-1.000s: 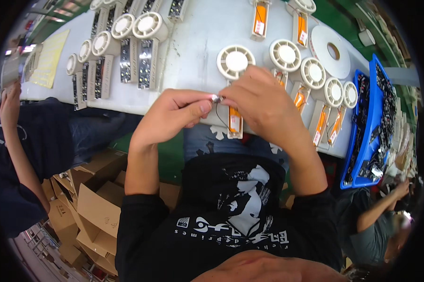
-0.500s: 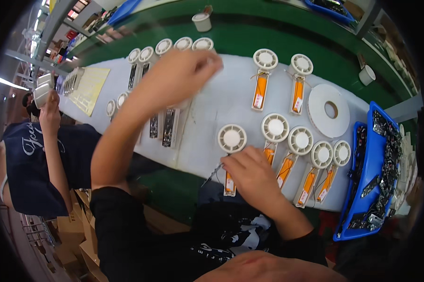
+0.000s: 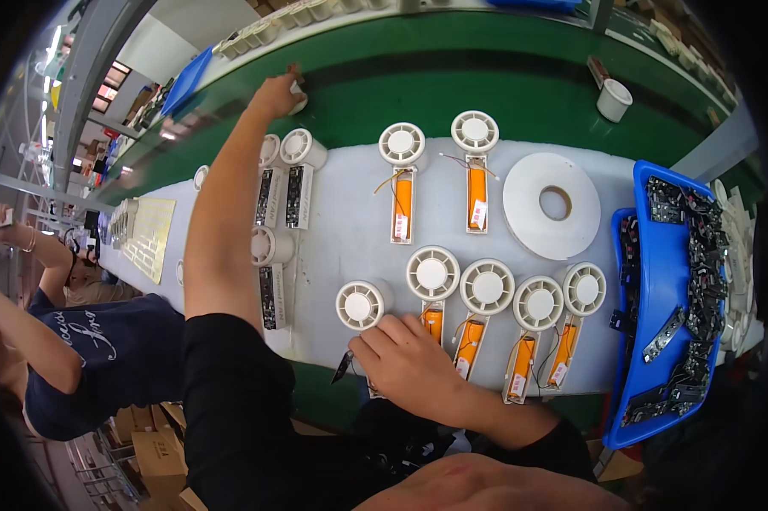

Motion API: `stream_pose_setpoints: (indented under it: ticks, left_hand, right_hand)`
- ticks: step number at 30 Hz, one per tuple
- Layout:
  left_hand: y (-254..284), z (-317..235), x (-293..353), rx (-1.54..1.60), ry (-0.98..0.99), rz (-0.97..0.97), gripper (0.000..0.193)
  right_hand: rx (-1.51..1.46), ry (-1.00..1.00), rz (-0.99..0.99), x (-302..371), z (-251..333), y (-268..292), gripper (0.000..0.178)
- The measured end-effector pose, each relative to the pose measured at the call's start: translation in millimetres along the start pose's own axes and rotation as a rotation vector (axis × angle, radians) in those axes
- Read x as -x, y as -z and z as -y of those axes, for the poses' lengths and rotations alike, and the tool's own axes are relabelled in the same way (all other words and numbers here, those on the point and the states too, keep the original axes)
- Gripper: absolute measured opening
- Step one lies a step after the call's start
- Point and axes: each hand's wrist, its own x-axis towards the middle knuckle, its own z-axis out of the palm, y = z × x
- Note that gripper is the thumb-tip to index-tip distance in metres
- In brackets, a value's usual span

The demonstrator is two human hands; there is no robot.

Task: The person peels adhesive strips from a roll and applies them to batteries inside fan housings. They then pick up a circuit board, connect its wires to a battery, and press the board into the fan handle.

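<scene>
My left hand [image 3: 275, 95] reaches far out over the green belt. Its fingers are closed on a white fan [image 3: 298, 100] there, mostly hidden by the hand. Near the front edge of the table, my right hand [image 3: 405, 358] is curled over the open handle of a handheld fan with a round white head [image 3: 359, 305]. A small black circuit board [image 3: 343, 366] sticks out to the left of its fingers. To the right lie several similar fans [image 3: 487, 287], their open handles showing orange battery cells [image 3: 522, 368] and thin wires.
Two more open fans [image 3: 402, 145] lie farther back, beside a big white tape roll [image 3: 520, 209]. Blue trays [image 3: 656, 298] of circuit boards stand at the right. Fans with boards fitted [image 3: 297, 187] are at the left. Another person [image 3: 103, 358] works on the left.
My left hand has gone from above the table out to the fan on the belt. My right hand stays at the same fan. The whole view has shifted.
</scene>
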Motion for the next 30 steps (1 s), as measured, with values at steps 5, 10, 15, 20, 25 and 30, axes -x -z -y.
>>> stream_pose_setpoints:
  ticks: [5, 10, 15, 20, 25, 30]
  left_hand:
    - [92, -117, 89, 0.062, -0.036, -0.159, 0.045]
    - [125, -205, 178, 0.052, -0.132, -0.093, 0.043]
    - [88, -218, 245, -0.013, -0.276, -0.027, 0.047]
    - [109, -258, 326, 0.139, -0.277, -0.337, 0.043]
    - [63, -269, 394, 0.804, 0.153, -0.195, 0.038]
    - [20, -277, 413, 0.780, 0.322, -0.251, 0.035]
  right_hand:
    - [0.022, 0.025, -0.026, 2, 3, -1, 0.018]
    - [0.028, -0.010, -0.032, 7, 1, 0, 0.021]
    - [0.130, 0.013, -0.018, 1, 4, -1, 0.025]
    - [0.114, -0.072, -0.022, 10, 20, 22, 0.032]
    - [0.119, -0.084, -0.072, 17, 17, 34, 0.035]
    - [0.117, -0.131, -0.062, 16, 19, 22, 0.024]
